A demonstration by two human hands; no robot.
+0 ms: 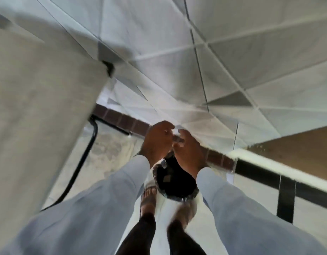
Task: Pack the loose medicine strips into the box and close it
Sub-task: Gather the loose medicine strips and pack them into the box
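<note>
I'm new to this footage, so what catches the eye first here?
Two hands, left and right, meet mid-frame, pinching something small and pale, too blurred to identify. Directly below them sits a round bin with a dark liner, beside sandalled feet on the floor.

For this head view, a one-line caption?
Both hands, left hand and right hand, pinch a small blurred item above a dark bin.

We look down on pale floor tiles (pixel 232 52) with dark seams. A grey wall (pixel 39 107) rises at left. A black cable (pixel 85 153) trails along the ground.
</note>
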